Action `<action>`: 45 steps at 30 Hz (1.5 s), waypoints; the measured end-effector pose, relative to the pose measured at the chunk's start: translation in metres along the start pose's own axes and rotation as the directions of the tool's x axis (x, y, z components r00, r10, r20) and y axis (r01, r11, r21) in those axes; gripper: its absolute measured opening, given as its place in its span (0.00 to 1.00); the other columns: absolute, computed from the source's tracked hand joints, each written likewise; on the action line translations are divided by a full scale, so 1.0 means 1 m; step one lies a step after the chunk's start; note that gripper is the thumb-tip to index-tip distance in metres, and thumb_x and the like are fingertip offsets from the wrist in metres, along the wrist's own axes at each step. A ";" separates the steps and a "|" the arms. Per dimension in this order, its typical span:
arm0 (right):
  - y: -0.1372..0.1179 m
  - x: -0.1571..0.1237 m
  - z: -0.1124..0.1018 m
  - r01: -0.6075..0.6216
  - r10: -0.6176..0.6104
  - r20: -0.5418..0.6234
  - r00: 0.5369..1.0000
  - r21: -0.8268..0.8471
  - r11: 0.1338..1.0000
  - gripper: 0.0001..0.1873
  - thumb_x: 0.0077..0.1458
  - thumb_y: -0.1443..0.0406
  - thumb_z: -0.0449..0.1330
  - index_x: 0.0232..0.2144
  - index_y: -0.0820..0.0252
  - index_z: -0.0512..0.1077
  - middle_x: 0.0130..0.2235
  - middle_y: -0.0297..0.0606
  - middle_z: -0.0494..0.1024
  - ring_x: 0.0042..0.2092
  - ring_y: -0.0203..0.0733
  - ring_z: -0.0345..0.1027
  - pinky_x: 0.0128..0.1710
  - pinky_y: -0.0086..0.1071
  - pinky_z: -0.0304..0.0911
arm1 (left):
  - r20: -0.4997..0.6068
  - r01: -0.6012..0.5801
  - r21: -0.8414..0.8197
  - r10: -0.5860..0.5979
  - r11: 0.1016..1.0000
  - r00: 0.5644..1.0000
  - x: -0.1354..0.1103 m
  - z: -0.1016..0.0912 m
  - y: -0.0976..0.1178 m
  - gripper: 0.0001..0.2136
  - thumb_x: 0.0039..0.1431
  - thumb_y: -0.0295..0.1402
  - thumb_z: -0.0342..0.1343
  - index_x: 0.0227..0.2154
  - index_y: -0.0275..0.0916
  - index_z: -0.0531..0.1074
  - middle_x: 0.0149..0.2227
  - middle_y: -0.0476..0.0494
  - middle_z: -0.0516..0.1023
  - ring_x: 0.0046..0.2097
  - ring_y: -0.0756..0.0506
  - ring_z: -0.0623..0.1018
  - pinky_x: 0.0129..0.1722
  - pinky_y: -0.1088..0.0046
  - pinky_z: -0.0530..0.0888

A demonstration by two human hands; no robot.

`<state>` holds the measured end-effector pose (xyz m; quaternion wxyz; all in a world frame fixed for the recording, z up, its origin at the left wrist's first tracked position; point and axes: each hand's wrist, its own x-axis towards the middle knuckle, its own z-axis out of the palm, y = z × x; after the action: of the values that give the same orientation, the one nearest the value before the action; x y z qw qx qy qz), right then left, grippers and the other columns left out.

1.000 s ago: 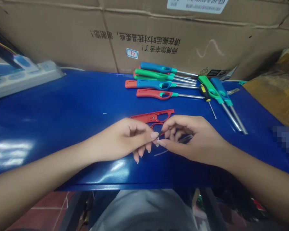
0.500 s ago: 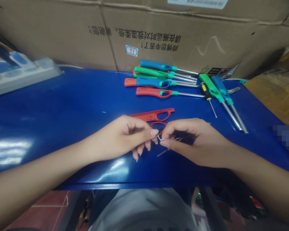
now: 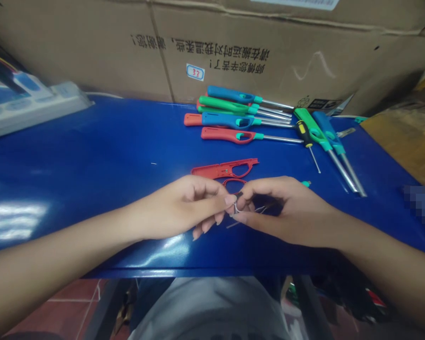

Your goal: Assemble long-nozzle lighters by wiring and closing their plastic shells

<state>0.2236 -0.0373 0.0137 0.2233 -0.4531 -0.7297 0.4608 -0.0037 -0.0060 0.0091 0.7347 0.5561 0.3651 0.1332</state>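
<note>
Thin silver wire (image 3: 237, 208), bent into a small loop, sits between the two hands just above the blue metal table (image 3: 92, 156). The right hand (image 3: 290, 212) is curled closed, pinching the wire between thumb and forefinger. The left hand (image 3: 184, 208) is also closed, its thumb tip (image 3: 230, 199) right at the loop, though whether it grips the wire is hard to tell. A red plastic lighter half-shell (image 3: 224, 170) lies just past the fingers, with a red ring-shaped piece (image 3: 233, 182) partly under them. Farther off lie assembled utility lighters (image 3: 230, 120) in red, blue and green, and a yellow-and-black screwdriver (image 3: 303, 132). A white power strip (image 3: 31, 108) sits at the far left, against a large cardboard box (image 3: 233, 52).
</note>
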 end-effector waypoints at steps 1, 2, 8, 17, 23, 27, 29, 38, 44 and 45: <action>0.000 0.001 0.000 -0.015 0.015 0.002 1.000 0.026 1.000 0.04 0.60 0.62 0.68 0.34 0.55 0.79 0.33 0.31 0.81 0.34 0.34 0.74 0.35 0.28 0.69 | 0.002 -0.004 -0.012 0.004 1.000 1.000 0.000 0.001 0.000 0.13 0.69 0.36 0.61 0.29 0.33 0.74 0.22 0.55 0.72 0.20 0.58 0.69 0.19 0.90 0.71; 0.000 0.001 -0.001 -0.032 0.032 0.005 0.999 0.053 0.998 0.04 0.59 0.62 0.68 0.34 0.56 0.80 0.33 0.31 0.82 0.34 0.34 0.74 0.35 0.28 0.69 | 0.001 -0.008 -0.021 0.008 1.000 1.000 0.000 0.001 0.000 0.13 0.68 0.36 0.62 0.29 0.33 0.74 0.22 0.55 0.72 0.20 0.58 0.69 0.19 0.89 0.71; 0.002 0.003 -0.005 -0.124 0.119 0.033 0.992 0.233 0.965 0.05 0.53 0.64 0.73 0.34 0.55 0.81 0.34 0.32 0.83 0.38 0.38 0.77 0.41 0.31 0.71 | -0.041 -0.041 0.052 0.043 0.998 0.998 0.001 0.003 0.001 0.15 0.63 0.40 0.67 0.28 0.34 0.74 0.22 0.54 0.73 0.22 0.56 0.71 0.19 0.86 0.73; 0.001 0.004 -0.006 -0.253 0.211 0.168 0.963 0.285 0.925 0.09 0.56 0.59 0.70 0.35 0.58 0.79 0.37 0.37 0.83 0.39 0.41 0.76 0.43 0.35 0.70 | -0.106 -0.159 0.357 0.209 0.921 0.972 -0.003 0.006 -0.005 0.12 0.69 0.37 0.59 0.32 0.35 0.76 0.22 0.54 0.73 0.22 0.56 0.72 0.22 0.87 0.71; 0.003 0.003 -0.007 -0.276 0.224 0.220 0.949 0.242 0.930 0.09 0.59 0.59 0.69 0.36 0.58 0.77 0.37 0.36 0.82 0.39 0.39 0.74 0.43 0.33 0.68 | -0.098 -0.204 0.405 0.264 0.891 0.959 -0.003 0.006 -0.006 0.10 0.70 0.36 0.59 0.34 0.35 0.78 0.23 0.54 0.73 0.22 0.56 0.72 0.23 0.87 0.70; 0.002 0.002 -0.009 -0.255 0.207 0.226 0.952 0.207 0.945 0.10 0.64 0.57 0.64 0.38 0.57 0.77 0.38 0.35 0.82 0.40 0.38 0.74 0.42 0.32 0.68 | -0.083 -0.143 0.320 0.178 0.937 0.980 -0.003 0.006 -0.007 0.11 0.70 0.39 0.58 0.36 0.36 0.76 0.25 0.54 0.73 0.23 0.55 0.74 0.24 0.85 0.73; 0.001 0.001 -0.009 -0.252 0.210 0.221 0.952 0.186 0.950 0.10 0.65 0.57 0.63 0.38 0.57 0.78 0.37 0.34 0.82 0.39 0.37 0.74 0.41 0.30 0.68 | -0.080 -0.115 0.273 0.142 0.955 0.987 -0.002 0.006 -0.007 0.11 0.69 0.40 0.60 0.36 0.36 0.75 0.26 0.53 0.74 0.24 0.54 0.74 0.24 0.84 0.74; -0.003 0.002 -0.007 -0.217 0.191 0.165 0.968 0.155 0.964 0.04 0.60 0.62 0.66 0.34 0.56 0.78 0.35 0.34 0.84 0.39 0.39 0.78 0.42 0.32 0.71 | -0.083 -0.043 0.208 0.061 0.977 0.995 -0.003 0.009 -0.006 0.10 0.65 0.39 0.63 0.36 0.37 0.74 0.26 0.54 0.72 0.25 0.54 0.73 0.24 0.83 0.73; -0.003 0.002 -0.005 -0.259 0.243 0.097 0.965 0.212 0.942 0.10 0.54 0.63 0.69 0.40 0.57 0.77 0.35 0.36 0.84 0.39 0.42 0.79 0.40 0.34 0.72 | -0.095 -0.085 0.298 0.118 0.951 0.989 -0.003 0.005 -0.009 0.09 0.67 0.37 0.61 0.35 0.36 0.75 0.24 0.54 0.73 0.23 0.55 0.72 0.24 0.83 0.71; -0.003 0.002 -0.004 -0.258 0.245 0.084 0.966 0.228 0.939 0.12 0.54 0.63 0.69 0.41 0.57 0.77 0.35 0.36 0.84 0.40 0.42 0.79 0.39 0.33 0.72 | -0.093 -0.090 0.296 0.123 0.951 0.988 -0.003 0.005 -0.010 0.09 0.67 0.37 0.62 0.35 0.36 0.75 0.24 0.54 0.73 0.23 0.55 0.72 0.24 0.83 0.71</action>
<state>0.2245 -0.0341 0.0184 0.1951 -0.4998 -0.6116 0.5815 -0.0042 -0.0146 0.0017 0.6152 0.6688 0.3903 0.1481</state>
